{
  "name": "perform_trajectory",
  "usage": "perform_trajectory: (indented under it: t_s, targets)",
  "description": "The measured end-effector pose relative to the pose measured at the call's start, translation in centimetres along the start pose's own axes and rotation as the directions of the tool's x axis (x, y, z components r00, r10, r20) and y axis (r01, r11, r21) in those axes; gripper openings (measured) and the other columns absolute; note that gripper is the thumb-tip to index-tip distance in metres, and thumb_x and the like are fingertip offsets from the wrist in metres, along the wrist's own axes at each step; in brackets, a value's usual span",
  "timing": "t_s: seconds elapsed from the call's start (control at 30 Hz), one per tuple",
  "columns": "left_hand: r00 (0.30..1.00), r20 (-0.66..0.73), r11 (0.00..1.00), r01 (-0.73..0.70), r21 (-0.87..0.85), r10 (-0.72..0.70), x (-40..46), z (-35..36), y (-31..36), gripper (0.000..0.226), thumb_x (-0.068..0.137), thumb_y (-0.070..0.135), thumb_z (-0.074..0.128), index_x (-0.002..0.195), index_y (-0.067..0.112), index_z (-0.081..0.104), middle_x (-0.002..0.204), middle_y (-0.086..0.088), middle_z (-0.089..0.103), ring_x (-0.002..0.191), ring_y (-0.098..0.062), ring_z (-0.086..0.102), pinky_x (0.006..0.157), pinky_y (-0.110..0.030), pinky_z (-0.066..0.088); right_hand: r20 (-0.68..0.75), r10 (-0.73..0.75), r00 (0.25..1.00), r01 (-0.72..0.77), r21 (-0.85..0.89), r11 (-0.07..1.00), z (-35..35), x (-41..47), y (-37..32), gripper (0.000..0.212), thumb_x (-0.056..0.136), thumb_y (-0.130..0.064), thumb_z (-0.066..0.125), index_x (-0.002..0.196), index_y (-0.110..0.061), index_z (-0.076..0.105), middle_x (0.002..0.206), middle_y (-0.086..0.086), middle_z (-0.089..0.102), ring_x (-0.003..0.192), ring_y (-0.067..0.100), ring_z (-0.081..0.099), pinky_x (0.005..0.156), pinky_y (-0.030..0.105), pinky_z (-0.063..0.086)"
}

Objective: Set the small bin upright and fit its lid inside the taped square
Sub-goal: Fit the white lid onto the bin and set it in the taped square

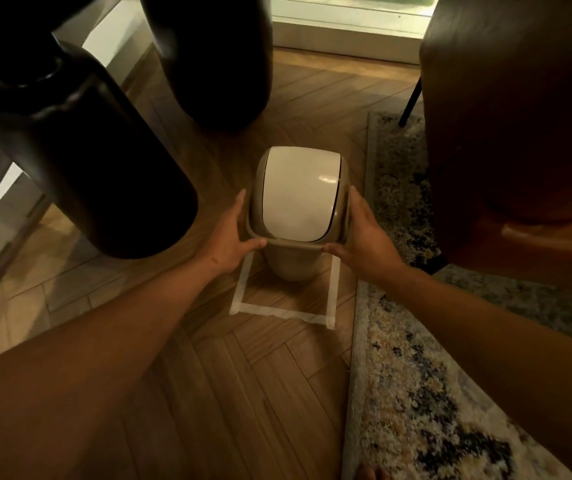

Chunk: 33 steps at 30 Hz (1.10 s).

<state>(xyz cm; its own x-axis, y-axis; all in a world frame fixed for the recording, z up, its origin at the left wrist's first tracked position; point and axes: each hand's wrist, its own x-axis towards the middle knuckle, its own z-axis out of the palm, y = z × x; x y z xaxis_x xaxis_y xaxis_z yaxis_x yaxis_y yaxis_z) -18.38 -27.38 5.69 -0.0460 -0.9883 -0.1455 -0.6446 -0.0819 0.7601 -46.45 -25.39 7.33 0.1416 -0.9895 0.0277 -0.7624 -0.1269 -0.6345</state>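
Observation:
A small beige bin [289,263] stands upright on the wooden floor, its base inside a square of white tape [277,311]. A white swing lid [298,194] in a beige frame sits on top of the bin. My left hand [234,237] grips the lid frame's left side, thumb along its near rim. Gripping the right side is my right hand [362,233], thumb also on the near rim. The far part of the taped square is hidden behind the bin.
Two large dark rounded objects [80,150] loom at the left and back. A brown leather chair [513,126] stands to the right on a patterned rug [416,375]. A window sill [343,36] runs along the back.

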Motion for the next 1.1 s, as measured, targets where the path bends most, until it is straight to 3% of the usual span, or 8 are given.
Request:
perform_trajectory:
  t_s: [0.27, 0.6, 0.7, 0.8, 0.93, 1.1]
  targets:
    - [0.998, 0.025, 0.999, -0.055, -0.001, 0.055, 0.10, -0.04, -0.63, 0.101, 0.082, 0.020, 0.077, 0.156, 0.039, 0.012, 0.157, 0.004, 0.034, 0.138, -0.019, 0.040, 0.104, -0.027, 0.029, 0.010, -0.036, 0.999, 0.037, -0.060, 0.997, 0.92, -0.19, -0.28, 0.122, 0.080, -0.036, 0.081, 0.157, -0.035, -0.013, 0.159, 0.001, 0.038, 0.135, 0.026, 0.047, 0.100, 0.042, 0.049]
    - [0.998, 0.020, 0.998, -0.060, 0.022, 0.060, 0.04, 0.04, -0.63, 0.101, 0.081, 0.023, 0.078, 0.156, 0.039, 0.012, 0.155, 0.002, 0.038, 0.135, -0.019, 0.043, 0.105, -0.028, 0.033, 0.012, -0.052, 0.999, 0.053, -0.068, 0.996, 0.94, 0.04, 0.31, 0.123, 0.079, -0.035, 0.081, 0.157, -0.035, -0.014, 0.159, -0.001, 0.037, 0.136, 0.026, 0.047, 0.099, 0.041, 0.049]
    - [0.998, 0.022, 0.998, -0.054, 0.042, 0.053, 0.13, -0.04, -0.74, 0.102, 0.080, 0.026, 0.078, 0.155, 0.042, 0.011, 0.155, 0.004, 0.037, 0.133, -0.017, 0.045, 0.107, -0.035, 0.037, 0.009, -0.043, 0.999, 0.043, -0.071, 0.997, 1.00, 0.04, 0.33, 0.123, 0.078, -0.036, 0.081, 0.156, -0.036, -0.014, 0.159, -0.001, 0.038, 0.136, 0.026, 0.047, 0.098, 0.039, 0.047]
    - [0.998, 0.032, 0.998, -0.057, 0.038, 0.056, 0.25, -0.09, -0.79, 0.103, 0.080, 0.026, 0.079, 0.155, 0.042, 0.011, 0.155, 0.005, 0.037, 0.132, -0.017, 0.045, 0.103, -0.030, 0.037, 0.004, -0.040, 0.999, 0.041, -0.078, 0.996, 1.02, 0.00, 0.42, 0.122, 0.079, -0.039, 0.080, 0.156, -0.036, -0.014, 0.158, -0.001, 0.039, 0.135, 0.026, 0.048, 0.097, 0.039, 0.047]
    - [0.997, 0.039, 0.995, -0.076, 0.057, 0.074, 0.30, -0.16, -0.80, 0.104, 0.079, 0.027, 0.080, 0.156, 0.039, 0.011, 0.157, 0.003, 0.034, 0.138, -0.020, 0.041, 0.106, -0.029, 0.032, 0.009, -0.059, 0.998, 0.060, -0.088, 0.994, 1.00, -0.09, 0.36, 0.120, 0.080, -0.040, 0.078, 0.157, -0.034, -0.014, 0.161, -0.001, 0.033, 0.139, 0.027, 0.044, 0.100, 0.042, 0.047]
    - [0.990, -0.030, 0.975, -0.132, 0.180, 0.139, 0.42, -0.63, -0.14, 0.107, 0.075, 0.032, 0.083, 0.155, 0.037, 0.011, 0.156, -0.001, 0.035, 0.138, -0.026, 0.041, 0.106, -0.036, 0.033, -0.041, -0.120, 0.992, 0.113, -0.148, 0.982, 0.78, 0.02, 0.13, 0.121, 0.078, -0.044, 0.079, 0.158, -0.032, -0.010, 0.168, 0.007, 0.010, 0.151, 0.031, 0.020, 0.113, 0.053, 0.035]
